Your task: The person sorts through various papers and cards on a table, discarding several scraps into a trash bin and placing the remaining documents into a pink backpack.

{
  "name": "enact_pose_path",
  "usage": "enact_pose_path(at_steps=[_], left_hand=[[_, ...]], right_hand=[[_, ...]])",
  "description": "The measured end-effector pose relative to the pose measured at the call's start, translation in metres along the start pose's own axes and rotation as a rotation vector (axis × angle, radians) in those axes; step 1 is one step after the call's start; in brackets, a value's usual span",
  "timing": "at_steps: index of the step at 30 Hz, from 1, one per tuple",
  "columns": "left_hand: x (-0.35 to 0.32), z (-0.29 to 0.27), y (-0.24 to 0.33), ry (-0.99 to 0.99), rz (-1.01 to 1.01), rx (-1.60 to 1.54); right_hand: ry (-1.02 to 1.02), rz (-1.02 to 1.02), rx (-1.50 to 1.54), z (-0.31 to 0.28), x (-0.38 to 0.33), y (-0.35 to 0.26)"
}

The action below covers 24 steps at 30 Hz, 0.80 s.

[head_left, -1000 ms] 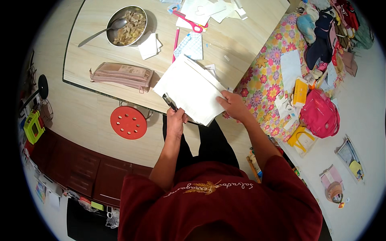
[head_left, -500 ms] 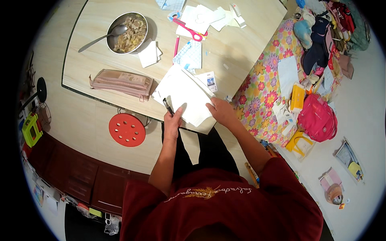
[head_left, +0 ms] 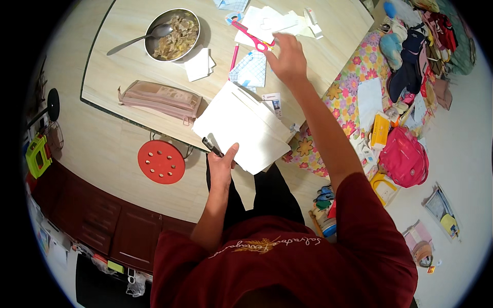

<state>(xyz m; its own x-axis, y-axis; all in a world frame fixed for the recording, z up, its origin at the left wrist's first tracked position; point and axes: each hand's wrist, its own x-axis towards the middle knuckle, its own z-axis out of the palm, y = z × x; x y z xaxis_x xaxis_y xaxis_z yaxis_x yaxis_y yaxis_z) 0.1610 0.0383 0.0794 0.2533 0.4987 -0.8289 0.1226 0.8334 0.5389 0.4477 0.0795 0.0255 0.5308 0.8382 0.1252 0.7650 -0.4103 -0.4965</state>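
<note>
My left hand (head_left: 222,167) is closed on the near edge of a stack of white paper (head_left: 241,128), with a black pen (head_left: 212,147) tucked in the same grip. The stack lies over the table's near edge. My right hand (head_left: 289,59) reaches far across the table, thumb and fingers apart at the handle loops of pink scissors (head_left: 250,36). Whether it touches the loops I cannot tell. The scissors lie beside white paper cut-outs (head_left: 269,23). Closer in are a pink pencil-like stick (head_left: 234,57) and blue-checked paper (head_left: 250,71).
A bowl of food (head_left: 177,38) with a spoon stands at the far left, near small white sheets (head_left: 197,65). A pinkish pencil case (head_left: 162,100) lies along the near edge. Below is a red stool (head_left: 161,161). Rightward, a flowered cloth (head_left: 354,77) bears clothes and a pink backpack (head_left: 404,155).
My right hand has let go of the paper stack's right edge and moved forward to the scissors. My left hand still holds the stack and pen. The view has shifted slightly.
</note>
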Motion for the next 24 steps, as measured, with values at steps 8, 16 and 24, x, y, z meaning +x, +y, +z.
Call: enact_pose_path(at_steps=[8, 16, 24], left_hand=[[0.0, -0.008, 0.002, -0.108, 0.003, -0.094], [-0.001, -0.007, 0.004, -0.119, -0.017, -0.079], [-0.001, 0.001, 0.002, -0.064, -0.05, -0.027]], right_hand=[[-0.199, 0.054, -0.276, 0.038, 0.042, 0.002], [-0.218, 0.104, -0.308, 0.036, 0.054, 0.005], [-0.053, 0.096, -0.055, 0.035, 0.052, 0.058]])
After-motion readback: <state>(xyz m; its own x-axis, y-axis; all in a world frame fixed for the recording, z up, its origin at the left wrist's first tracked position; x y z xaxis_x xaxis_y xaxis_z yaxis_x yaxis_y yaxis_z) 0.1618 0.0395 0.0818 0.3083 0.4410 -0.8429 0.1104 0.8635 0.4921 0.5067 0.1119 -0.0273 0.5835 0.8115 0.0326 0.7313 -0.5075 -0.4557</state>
